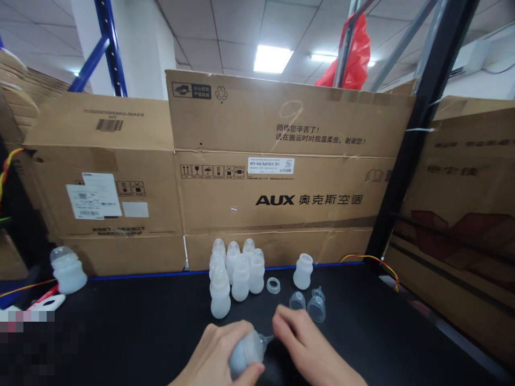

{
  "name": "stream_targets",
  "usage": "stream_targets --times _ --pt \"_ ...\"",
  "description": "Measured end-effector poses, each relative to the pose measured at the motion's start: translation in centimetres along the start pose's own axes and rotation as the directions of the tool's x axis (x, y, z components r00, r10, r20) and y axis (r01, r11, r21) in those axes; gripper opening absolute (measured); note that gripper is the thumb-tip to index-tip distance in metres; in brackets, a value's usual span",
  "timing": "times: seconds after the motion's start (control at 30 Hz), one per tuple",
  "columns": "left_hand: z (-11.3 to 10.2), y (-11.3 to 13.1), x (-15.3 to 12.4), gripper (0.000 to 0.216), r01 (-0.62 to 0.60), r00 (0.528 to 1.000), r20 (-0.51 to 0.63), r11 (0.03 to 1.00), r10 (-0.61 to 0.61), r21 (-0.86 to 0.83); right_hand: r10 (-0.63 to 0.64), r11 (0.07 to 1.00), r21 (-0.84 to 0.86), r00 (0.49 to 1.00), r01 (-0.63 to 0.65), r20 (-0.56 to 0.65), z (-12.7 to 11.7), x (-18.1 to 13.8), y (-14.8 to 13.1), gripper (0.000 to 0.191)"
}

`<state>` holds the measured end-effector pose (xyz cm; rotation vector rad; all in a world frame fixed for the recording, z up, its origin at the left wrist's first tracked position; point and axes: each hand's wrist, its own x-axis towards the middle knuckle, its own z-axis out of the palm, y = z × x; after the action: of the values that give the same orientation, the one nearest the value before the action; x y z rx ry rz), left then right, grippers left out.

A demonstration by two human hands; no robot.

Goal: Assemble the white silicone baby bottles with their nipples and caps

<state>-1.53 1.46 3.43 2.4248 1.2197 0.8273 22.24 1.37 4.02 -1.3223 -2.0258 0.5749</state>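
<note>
Left hand (217, 351): you clamp a tilted baby bottle (243, 355).
Right hand (301, 338): you pinch its teat (263, 341).
Collar ring (273, 291): 1, beyond your right hand.

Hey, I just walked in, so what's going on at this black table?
A person's left hand grips a whitish baby-bottle piece, tilted sideways, while their right hand pinches the tip of its clear teat. Ahead of the hands, a cluster of bottles stands upright. To its right are a loose ring, an open-topped bottle and some clear plastic pieces.
</note>
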Motion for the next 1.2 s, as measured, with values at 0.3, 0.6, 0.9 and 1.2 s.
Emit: stream_targets --times 0.3,0.6,0.9,1.2 --pt "-0.5 1.4 0.3 0.016 -0.022 0.993 0.122 0.986 0.001 0.163 0.112 0.968 0.198 0.972 -0.154 0.209 2.1 -2.4 -0.6 0.039" --pt "-0.9 0.5 0.0 0.029 -0.110 0.991 0.045 0.967 0.123 -0.232 0.023 0.315 0.870 0.919 -0.380 0.393 4.6 -0.4 -1.2 0.062" --pt "1.0 1.3 0.9 0.028 0.023 0.999 -0.028 0.885 -0.041 -0.466 0.309 0.310 0.940 0.950 -0.144 0.044 4.8 0.7 -1.5 0.062" --pt "0.0 -1.0 0.6 0.033 0.056 0.983 -0.136 0.907 -0.124 -0.417 0.369 0.888 0.396 0.878 -0.235 -0.304 1.1 2.1 3.3 0.051"
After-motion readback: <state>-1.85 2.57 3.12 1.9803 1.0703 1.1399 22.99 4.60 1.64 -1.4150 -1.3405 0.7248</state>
